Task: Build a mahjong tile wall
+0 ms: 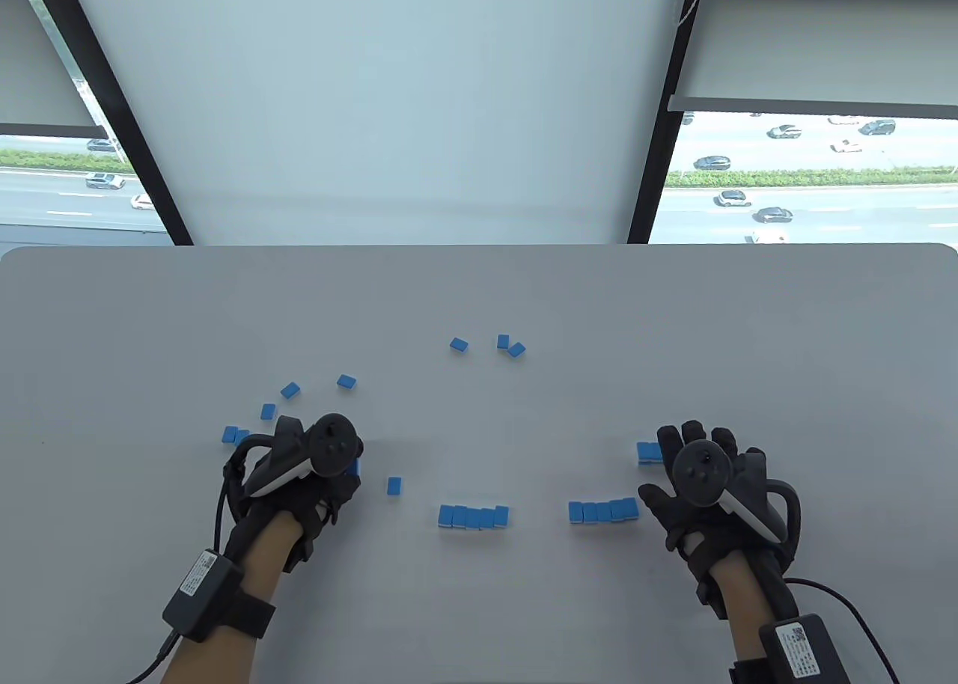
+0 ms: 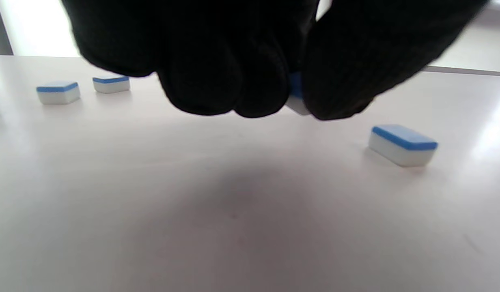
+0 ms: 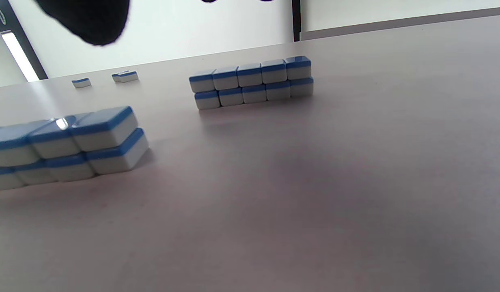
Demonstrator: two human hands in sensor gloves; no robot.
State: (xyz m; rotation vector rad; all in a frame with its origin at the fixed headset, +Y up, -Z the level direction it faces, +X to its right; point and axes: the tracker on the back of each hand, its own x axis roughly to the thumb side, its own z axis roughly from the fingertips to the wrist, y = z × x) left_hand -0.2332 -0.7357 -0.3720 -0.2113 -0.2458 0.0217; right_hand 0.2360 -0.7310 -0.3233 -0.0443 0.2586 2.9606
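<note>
1. Table (image 1: 479, 295): a pale grey top that carries everything below.
2. Right hand (image 1: 707, 489): fingers spread flat and relaxed, holding nothing, its thumb just beside the right wall section (image 1: 602, 511).
3. Left hand (image 1: 299, 482): fingers and thumb curled, pinching one blue-backed tile (image 2: 295, 95) just above the table.
4. Wall sections: two short rows, each two tiles high, the right one and the left wall section (image 1: 473, 517), apart with a gap between.
5. Short stack (image 1: 648, 452): by the right fingertips.
6. Loose tiles (image 1: 460, 345): scattered farther back; a single tile (image 1: 394, 485) lies beside the left hand.
</note>
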